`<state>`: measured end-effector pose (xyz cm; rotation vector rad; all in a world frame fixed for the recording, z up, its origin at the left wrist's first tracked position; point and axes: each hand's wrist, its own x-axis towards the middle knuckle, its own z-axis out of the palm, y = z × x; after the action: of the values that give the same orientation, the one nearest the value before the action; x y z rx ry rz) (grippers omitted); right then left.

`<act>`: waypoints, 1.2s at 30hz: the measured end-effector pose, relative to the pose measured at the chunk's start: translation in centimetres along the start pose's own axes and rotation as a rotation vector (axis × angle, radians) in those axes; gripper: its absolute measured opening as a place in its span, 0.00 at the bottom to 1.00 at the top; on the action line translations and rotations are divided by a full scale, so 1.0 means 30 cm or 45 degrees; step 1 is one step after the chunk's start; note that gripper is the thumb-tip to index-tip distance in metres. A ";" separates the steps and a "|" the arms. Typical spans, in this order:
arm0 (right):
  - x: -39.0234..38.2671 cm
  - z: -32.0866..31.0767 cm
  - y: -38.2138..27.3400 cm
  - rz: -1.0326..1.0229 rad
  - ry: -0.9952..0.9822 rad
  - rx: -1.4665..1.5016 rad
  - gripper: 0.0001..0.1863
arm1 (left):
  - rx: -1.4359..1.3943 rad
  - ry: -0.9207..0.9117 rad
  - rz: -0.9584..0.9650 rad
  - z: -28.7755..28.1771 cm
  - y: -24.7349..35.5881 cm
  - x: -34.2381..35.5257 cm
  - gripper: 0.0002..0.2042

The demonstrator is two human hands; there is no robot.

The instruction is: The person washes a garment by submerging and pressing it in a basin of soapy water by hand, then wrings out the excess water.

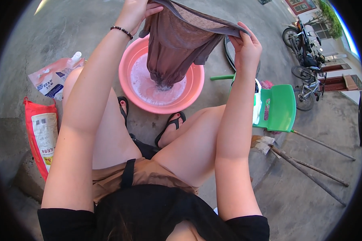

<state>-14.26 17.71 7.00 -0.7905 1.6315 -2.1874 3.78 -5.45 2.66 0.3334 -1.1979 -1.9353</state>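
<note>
A wet, thin mauve-brown garment (169, 48) hangs stretched between my hands over a pink basin (128, 90). My left hand (137, 11) grips its edge at the upper left, partly cut off by the top of the view. At the other end, my right hand (247, 46) pinches the same edge between thumb and fingers. The garment's lower end bunches together and dips into the foamy water (149, 94). Whether it is a shirt or another kind of clothing, I cannot tell for sure.
On the left lie a pink-and-white spouted pouch (52, 78) and a tall red bag (40, 132). A green plastic chair (279, 106) stands to the right, with long wooden handles (309, 176) beside it. Farther off are a motorcycle (307, 44) and a bicycle (309, 86).
</note>
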 end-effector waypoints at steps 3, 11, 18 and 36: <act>0.001 0.001 -0.004 -0.117 -0.025 0.088 0.14 | -0.061 -0.037 0.064 0.011 0.010 0.002 0.16; 0.011 -0.044 0.062 0.286 -0.130 -0.314 0.14 | 0.613 -0.095 -0.128 -0.038 -0.047 0.010 0.15; -0.050 -0.078 0.312 0.804 -0.781 -1.414 0.17 | 1.934 -0.640 -0.707 -0.087 -0.203 -0.059 0.14; -0.118 -0.121 0.369 0.702 -1.227 -1.823 0.14 | 2.286 -1.035 -0.978 -0.121 -0.282 -0.174 0.11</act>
<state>-14.48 19.02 -5.10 -1.1590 2.1508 0.0896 4.99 -1.97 -7.27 1.0227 -3.5226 -0.7816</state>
